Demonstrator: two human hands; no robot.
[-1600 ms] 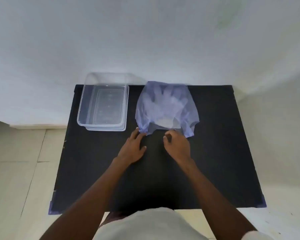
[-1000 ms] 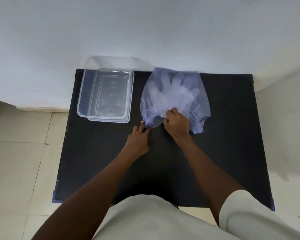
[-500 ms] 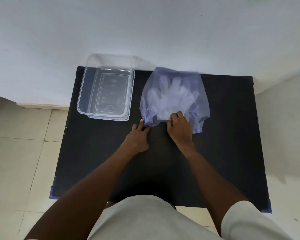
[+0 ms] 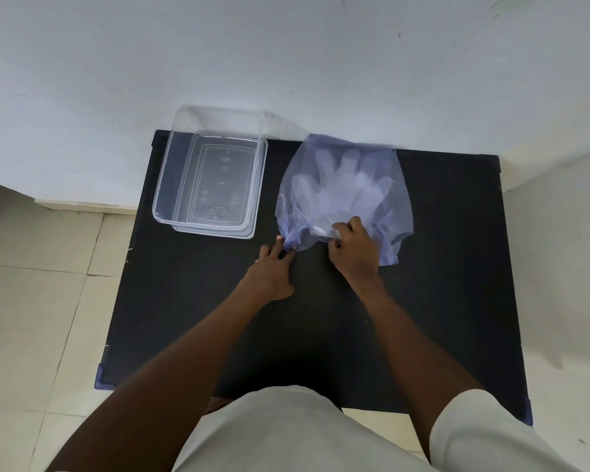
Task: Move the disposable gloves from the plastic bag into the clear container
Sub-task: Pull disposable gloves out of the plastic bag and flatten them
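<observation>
A bluish see-through plastic bag (image 4: pixel 382 172) lies flat at the back middle of the black table (image 4: pixel 423 301), its mouth facing me. Pale disposable gloves (image 4: pixel 344 189) show through it, fingers pointing away. My left hand (image 4: pixel 269 270) pinches the bag's near left corner against the table. My right hand (image 4: pixel 355 247) is at the bag's mouth, its fingers closed on the white cuffs of the gloves. A clear, empty rectangular container (image 4: pixel 171 185) stands at the back left of the table, left of the bag.
A white wall (image 4: pixel 286 63) runs right behind the table's far edge and touches the container and bag. Pale floor tiles (image 4: pixel 41 301) lie to the left of the table and my light shirt fills the bottom edge.
My right hand went from the bag's near edge into its mouth and closed on the glove cuffs. My left hand moved up to the bag's left corner and holds it down.
</observation>
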